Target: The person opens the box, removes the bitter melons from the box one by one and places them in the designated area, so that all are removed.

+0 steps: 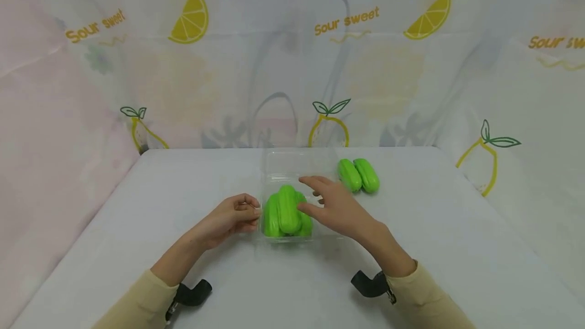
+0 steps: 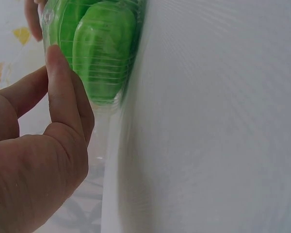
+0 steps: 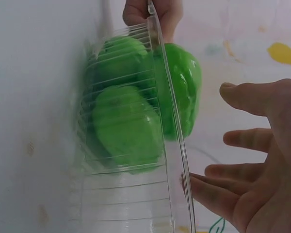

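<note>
A clear plastic hinged box (image 1: 289, 240) stands mid-table and holds several glossy, bright green oblong pieces, ridged like vegetables. One green piece (image 1: 288, 209) lies on top of the others and rises above the rim, as the right wrist view also shows. At the box's left side my left hand (image 1: 233, 217) pinches the rim between thumb and fingers. Over the right part of the box my right hand (image 1: 340, 207) hovers with fingers spread and nothing in them; in the right wrist view a gap separates its thumb from the top green piece (image 3: 182, 90).
Two more green pieces (image 1: 358, 175) lie side by side on the white table (image 1: 219, 288), right of the box. The box's clear lid (image 1: 297, 161) lies back toward the rear edge. A printed cloth (image 1: 274, 65) hangs behind the table.
</note>
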`<state>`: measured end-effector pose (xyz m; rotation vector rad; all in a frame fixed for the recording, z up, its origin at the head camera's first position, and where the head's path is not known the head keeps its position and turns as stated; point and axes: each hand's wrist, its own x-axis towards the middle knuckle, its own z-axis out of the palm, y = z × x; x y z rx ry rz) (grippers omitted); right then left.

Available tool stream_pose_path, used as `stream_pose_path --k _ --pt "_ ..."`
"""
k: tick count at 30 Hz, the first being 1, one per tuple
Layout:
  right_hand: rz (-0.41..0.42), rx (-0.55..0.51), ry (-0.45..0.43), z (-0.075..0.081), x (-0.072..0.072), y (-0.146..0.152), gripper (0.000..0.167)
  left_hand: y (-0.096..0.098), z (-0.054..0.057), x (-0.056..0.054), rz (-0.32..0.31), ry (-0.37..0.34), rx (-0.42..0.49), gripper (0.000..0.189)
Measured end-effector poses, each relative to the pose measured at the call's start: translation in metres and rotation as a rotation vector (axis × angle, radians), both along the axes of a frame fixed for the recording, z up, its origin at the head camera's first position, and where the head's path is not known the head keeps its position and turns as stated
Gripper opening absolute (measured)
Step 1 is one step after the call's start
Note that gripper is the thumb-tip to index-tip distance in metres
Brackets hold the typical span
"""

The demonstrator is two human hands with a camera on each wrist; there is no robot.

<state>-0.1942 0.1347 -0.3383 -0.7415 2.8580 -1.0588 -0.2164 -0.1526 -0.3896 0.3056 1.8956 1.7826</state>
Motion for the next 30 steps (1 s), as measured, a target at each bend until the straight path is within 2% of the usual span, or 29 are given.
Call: stream_pose_path --k 3,11,17,23,30 --pt "0.01 0.023 0.001 0.0 0.005 -0.003 0.058 0.0 -0.001 0.001 -0.002 -0.012 0.008 0.027" --pt "0.06 0.074 0.079 -0.002 0.013 -0.013 0.058 0.001 -0.001 0.001 -0.001 -0.011 0.012 0.029" --pt "0.071 0.126 0.062 -0.003 0.016 -0.018 0.06 0.001 -0.001 0.0 -0.009 -0.006 0.01 0.029" --pt "0.083 0.136 0.061 -0.004 0.02 -0.023 0.058 0.001 -0.001 0.0 -0.011 -0.001 0.005 0.028" --pt "0.094 0.164 0.125 -0.007 0.022 -0.029 0.054 0.001 0.001 0.0 -0.003 -0.007 0.011 0.028"
